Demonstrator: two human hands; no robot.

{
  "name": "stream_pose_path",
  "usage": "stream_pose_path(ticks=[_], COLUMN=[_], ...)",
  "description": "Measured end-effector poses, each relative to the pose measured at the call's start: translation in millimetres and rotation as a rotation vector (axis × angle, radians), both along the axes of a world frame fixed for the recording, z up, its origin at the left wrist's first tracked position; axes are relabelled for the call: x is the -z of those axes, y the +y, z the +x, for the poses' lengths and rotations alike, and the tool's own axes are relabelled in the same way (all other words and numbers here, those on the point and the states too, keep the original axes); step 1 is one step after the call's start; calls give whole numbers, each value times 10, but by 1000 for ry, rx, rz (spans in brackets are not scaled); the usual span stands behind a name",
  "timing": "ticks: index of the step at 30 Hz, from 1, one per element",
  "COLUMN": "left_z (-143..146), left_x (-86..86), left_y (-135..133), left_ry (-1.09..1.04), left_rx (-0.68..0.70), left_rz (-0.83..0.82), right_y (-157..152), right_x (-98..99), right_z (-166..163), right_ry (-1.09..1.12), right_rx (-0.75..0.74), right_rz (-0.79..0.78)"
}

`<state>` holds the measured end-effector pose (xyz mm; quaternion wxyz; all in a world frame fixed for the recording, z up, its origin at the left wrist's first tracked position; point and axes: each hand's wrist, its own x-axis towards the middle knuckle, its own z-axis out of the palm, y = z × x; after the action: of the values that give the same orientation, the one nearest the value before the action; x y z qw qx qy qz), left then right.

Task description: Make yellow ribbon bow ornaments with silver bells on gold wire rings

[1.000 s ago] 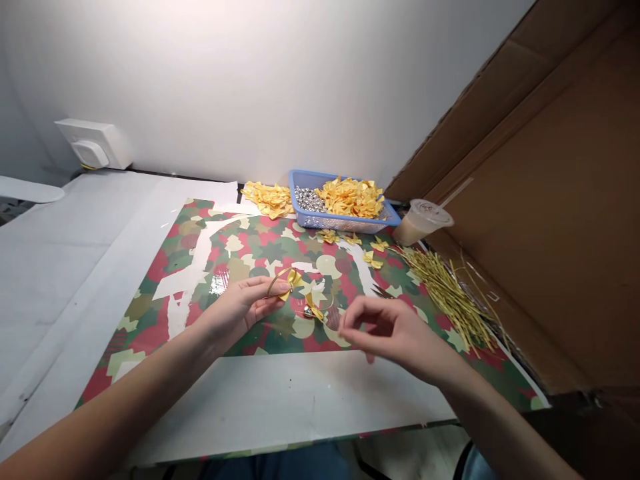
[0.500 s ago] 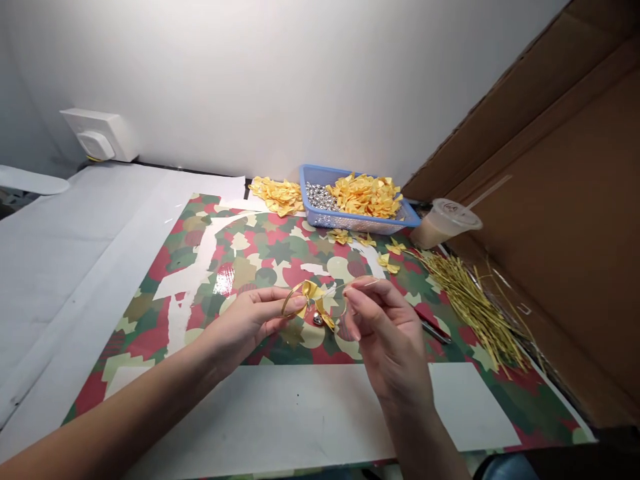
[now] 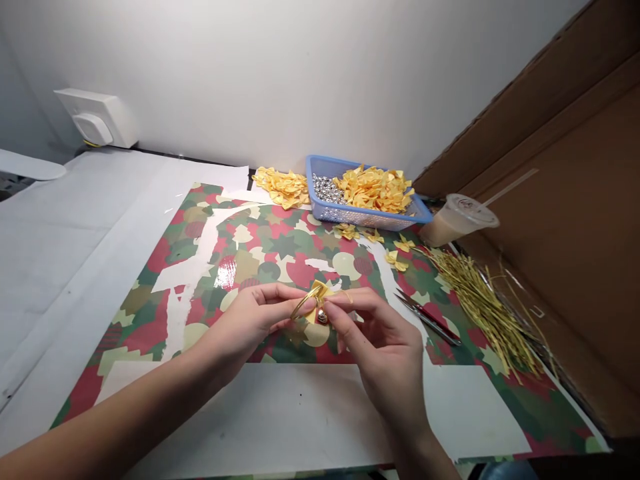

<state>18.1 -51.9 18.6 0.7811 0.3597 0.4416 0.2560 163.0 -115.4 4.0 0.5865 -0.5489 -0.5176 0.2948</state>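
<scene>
Just in from the tabletop's (image 3: 250, 413) front edge, midway along, the left hand's (image 3: 257, 317) fingers grip a gold ring (image 3: 301, 305) together with a yellow bow (image 3: 321, 289). The right hand's (image 3: 390, 343) fingers pinch a thin strand (image 3: 349, 296) at the bow's side. A silver bell (image 3: 323, 317) hangs just under the bow, between both thumbs. Right of the hands lie scissors (image 3: 431, 320); beyond them, a bundle of stems (image 3: 487, 317) runs along the right edge. Farther off, a cup (image 3: 455, 220) stands by the back right corner, and a blue basket (image 3: 370, 218) of bows and bells sits near the back edge.
</scene>
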Motion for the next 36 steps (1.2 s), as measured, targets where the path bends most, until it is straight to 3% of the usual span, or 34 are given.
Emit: stream_pose_path(ticks=[27, 36], left_z=[-19, -18], left_x=[63, 73], left_y=[10, 7], left_ry=[71, -19], left_rx=[35, 89], left_rz=[16, -48], right_y=[14, 20], right_x=[43, 15], right_z=[3, -3], right_ry=[-50, 70], right_rx=[41, 29], right_rz=[-16, -77])
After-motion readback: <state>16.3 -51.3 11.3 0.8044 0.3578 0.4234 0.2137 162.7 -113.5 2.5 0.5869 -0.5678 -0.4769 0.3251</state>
